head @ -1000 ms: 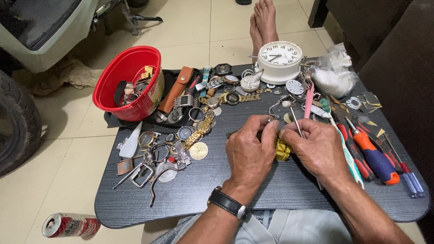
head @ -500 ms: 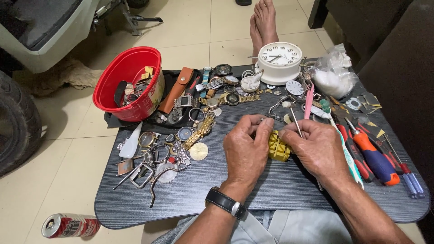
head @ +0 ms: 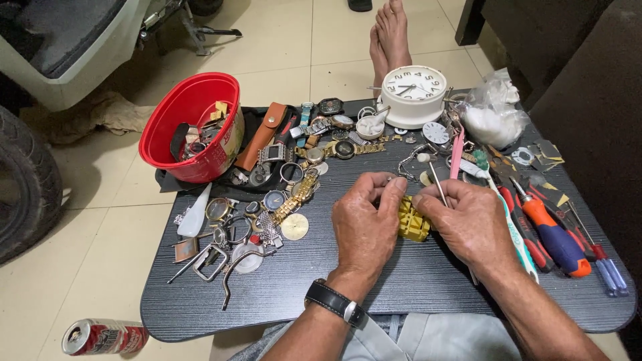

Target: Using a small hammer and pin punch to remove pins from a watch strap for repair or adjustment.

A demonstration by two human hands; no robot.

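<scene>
Left hand [head: 366, 224] and right hand [head: 468, 220] – both closed on yellow holder block [head: 412, 226], pinned low at desk [head: 401, 294] centre for steadiness. Thin probe [head: 438, 187] tucked under right fingers – kept ready.

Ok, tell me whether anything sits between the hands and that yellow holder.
Nothing visible does. The left hand and right hand both already touch the yellow holder, gripping it from either side on the black table. A thin tool pokes up from the right hand.
</scene>
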